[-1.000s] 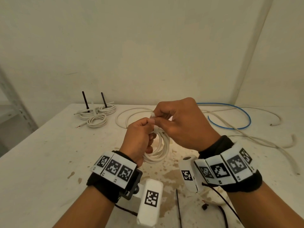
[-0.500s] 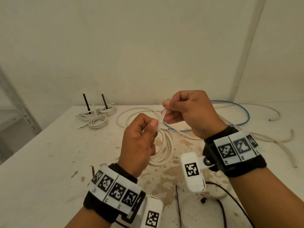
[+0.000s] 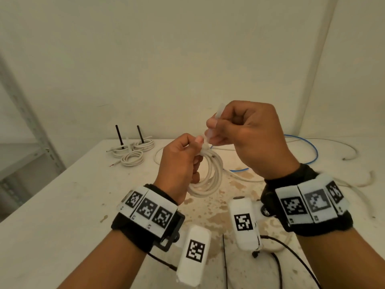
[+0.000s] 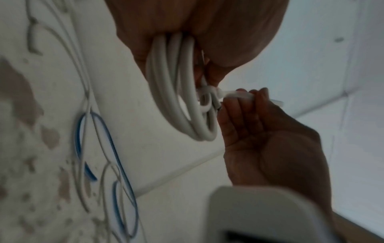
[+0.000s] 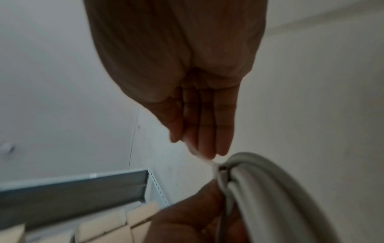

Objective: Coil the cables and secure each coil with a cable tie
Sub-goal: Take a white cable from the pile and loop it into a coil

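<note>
White cable coil (image 3: pixel 210 174) sits at frame centre in the head view, lifted off the surface (image 3: pixel 62 205). Our left hand (image 3: pixel 179 163) grips the coil's top, fingers curled round the bundled loops; the rest hangs below the fist. White cable tie (image 3: pixel 216 119) is looped round the coil at its top, head just beside our left thumb. Our right hand (image 3: pixel 248 138) pinches the tie's tail between thumb and fingers, tail running up and right from the coil, tip poking out above the fist. Left wrist view shows the same: loops (image 4: pixel 176 98) leaving the left palm, tie (image 4: pixel 228 95) cinched on them, right hand fingers (image 4: pixel 245 106) closed on the tail.

Upper left of the head view: three small white coils (image 3: pixel 133 151) on the surface, two with black tie tails standing upright. Right of centre: blue cable (image 3: pixel 312 147) and loose white cable (image 3: pixel 341 149) lying uncoiled. One black tie (image 3: pixel 225 257) lies flat near the lower edge.
</note>
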